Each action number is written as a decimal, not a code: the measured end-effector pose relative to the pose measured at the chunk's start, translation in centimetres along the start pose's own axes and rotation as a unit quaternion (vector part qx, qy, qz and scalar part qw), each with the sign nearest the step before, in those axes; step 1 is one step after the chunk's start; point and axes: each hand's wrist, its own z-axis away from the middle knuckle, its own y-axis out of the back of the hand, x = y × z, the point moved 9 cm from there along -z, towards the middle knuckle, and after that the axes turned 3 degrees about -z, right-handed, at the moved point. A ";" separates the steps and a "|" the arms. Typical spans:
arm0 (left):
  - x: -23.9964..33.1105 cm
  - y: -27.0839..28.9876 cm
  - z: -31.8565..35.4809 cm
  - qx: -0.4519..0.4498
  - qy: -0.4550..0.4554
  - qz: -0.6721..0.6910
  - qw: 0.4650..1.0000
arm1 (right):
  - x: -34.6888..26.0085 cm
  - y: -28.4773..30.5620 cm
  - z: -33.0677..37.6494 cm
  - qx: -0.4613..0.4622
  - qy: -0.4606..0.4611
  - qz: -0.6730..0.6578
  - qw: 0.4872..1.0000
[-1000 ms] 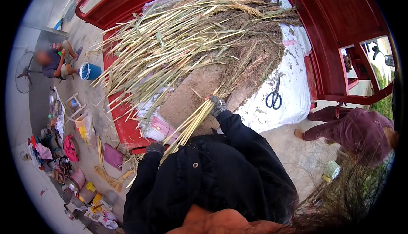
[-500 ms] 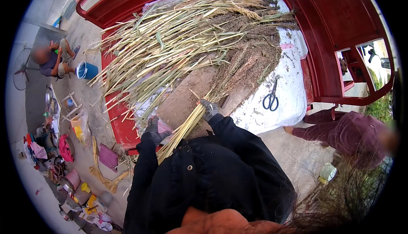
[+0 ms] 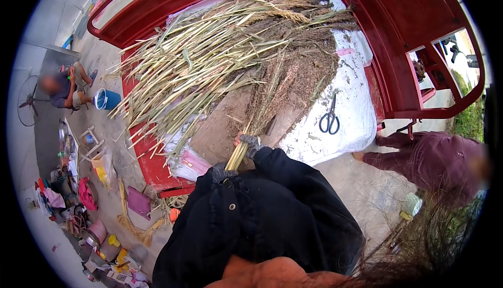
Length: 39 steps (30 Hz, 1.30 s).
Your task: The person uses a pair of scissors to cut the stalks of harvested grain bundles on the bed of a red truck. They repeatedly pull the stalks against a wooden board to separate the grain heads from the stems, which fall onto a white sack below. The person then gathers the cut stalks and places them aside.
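My right hand (image 3: pixel 250 144), in a grey glove with bare fingertips, is wrapped round a bundle of cut plant stalks (image 3: pixel 238 158). Just below it, close to my body, my gloved left hand (image 3: pixel 220 173) is closed at the lower end of the same stalks; its fingers are partly hidden. The bundle's brown seed heads (image 3: pixel 272 91) point away from me over a brown board (image 3: pixel 217 125). Beyond lies a large heap of long pale stalks (image 3: pixel 194 57) with dark seed heads to the right. Black-handled scissors (image 3: pixel 330 122) rest on a white sheet (image 3: pixel 348 131) to my right.
A red cargo bed (image 3: pixel 380 52) with raised sides carries the heap. At left, a seated person (image 3: pixel 65 89) is beside a blue bucket (image 3: pixel 107 99); household clutter (image 3: pixel 99 235) lies below. Another person in maroon (image 3: pixel 440 165) is at right. A straw broom (image 3: pixel 128 222) lies on the floor.
My left hand has moved right, from beside the stalks to their lower end, and closed there. My right hand has drawn slightly nearer and left; the bundle stands steeper.
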 end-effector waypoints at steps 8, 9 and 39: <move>-16.8 10.7 18.4 0.114 0.282 -0.344 0.888 | -0.3 0.3 0.6 0.006 -0.015 0.025 1.000; -18.4 12.1 21.8 0.131 0.352 -0.391 0.840 | 0.0 0.4 0.8 0.008 -0.021 0.031 0.999; 1.7 31.4 3.9 0.607 0.079 -0.253 0.749 | 3.6 0.7 1.2 0.032 -0.082 0.011 0.996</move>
